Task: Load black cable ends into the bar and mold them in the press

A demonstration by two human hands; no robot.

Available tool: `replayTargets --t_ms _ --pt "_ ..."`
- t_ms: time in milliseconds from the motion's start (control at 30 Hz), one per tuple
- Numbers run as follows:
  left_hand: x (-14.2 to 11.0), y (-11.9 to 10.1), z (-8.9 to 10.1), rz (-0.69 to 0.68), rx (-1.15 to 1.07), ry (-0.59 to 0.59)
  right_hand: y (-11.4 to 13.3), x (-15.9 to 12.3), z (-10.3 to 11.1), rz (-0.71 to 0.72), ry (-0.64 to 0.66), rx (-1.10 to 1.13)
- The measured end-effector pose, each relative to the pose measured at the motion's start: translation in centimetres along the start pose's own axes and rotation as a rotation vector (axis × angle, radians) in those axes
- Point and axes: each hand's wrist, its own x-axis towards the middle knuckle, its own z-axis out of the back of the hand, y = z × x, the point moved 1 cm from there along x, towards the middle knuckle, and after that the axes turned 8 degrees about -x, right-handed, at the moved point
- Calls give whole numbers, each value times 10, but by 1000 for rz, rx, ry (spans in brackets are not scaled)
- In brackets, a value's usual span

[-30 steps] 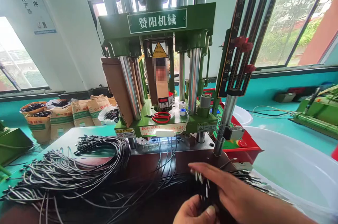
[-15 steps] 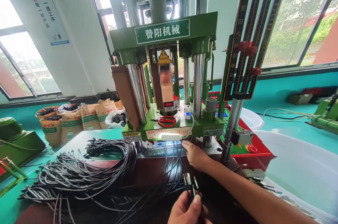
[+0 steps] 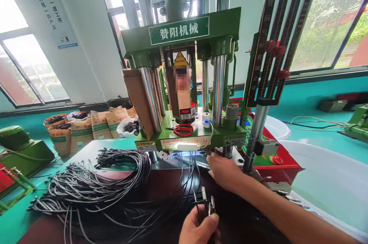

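Observation:
My left hand (image 3: 199,225), low in the middle of the view, is closed around several black cables with silver metal ends (image 3: 203,194) pointing up between thumb and fingers. My right hand (image 3: 225,171) reaches to the right side of the lit gap under the press's green plate. Its fingers are curled beside a silver metal mold (image 3: 201,162); what they grip, if anything, is hidden. Several thin dark cables (image 3: 189,171) hang from the mold over the front edge and run down towards the dark tabletop.
A large bundle of black cables (image 3: 97,182) lies on the table at left. Red-handled scissors (image 3: 184,130) rest on the green press (image 3: 195,135). A scale post (image 3: 255,133), a red control box (image 3: 287,161) and a white tub (image 3: 330,182) stand at right.
My right hand has drawn back to the right from the hanging cables. My left hand still holds its cables, whose metal ends are now spread differently. The view has shifted slightly.

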Motion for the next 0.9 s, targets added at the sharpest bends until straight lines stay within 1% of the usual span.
replayTargets --t_ms 67,100,133,167,200,267,300,367,467,533,600,667,800,900 --pt "1 0 -1 5 29 -10 -17 -20 14 34 64 43" --pt "1 1 -3 9 47 -17 -24 -31 20 42 101 120" --pt "2 1 -4 16 69 -24 -30 -44 23 18 140 247" --pt "3 1 -5 25 93 -27 -35 -58 23 -39 177 418" --pt "3 1 -6 36 117 -28 -37 -73 21 -119 195 625" --pt "6 1 -8 55 156 -10 -36 -103 9 -294 193 1032" --pt "7 1 -9 58 172 3 -33 -116 0 -335 167 1178" --pt "10 2 -11 44 212 30 -22 -135 -17 -354 120 1360" --pt "13 4 -14 26 307 58 -7 -141 -39 -393 19 1491" --pt "15 5 -16 32 361 77 0 -136 -47 -415 -67 1549" --pt "15 5 -17 39 405 88 3 -130 -50 -412 -120 1581" --pt "15 5 -19 47 449 103 3 -128 -51 -397 -132 1590" --pt "13 4 -20 72 500 145 1 -130 -51 -382 -110 1549" --pt "12 4 -21 86 475 120 1 -133 -50 -422 -97 1528"
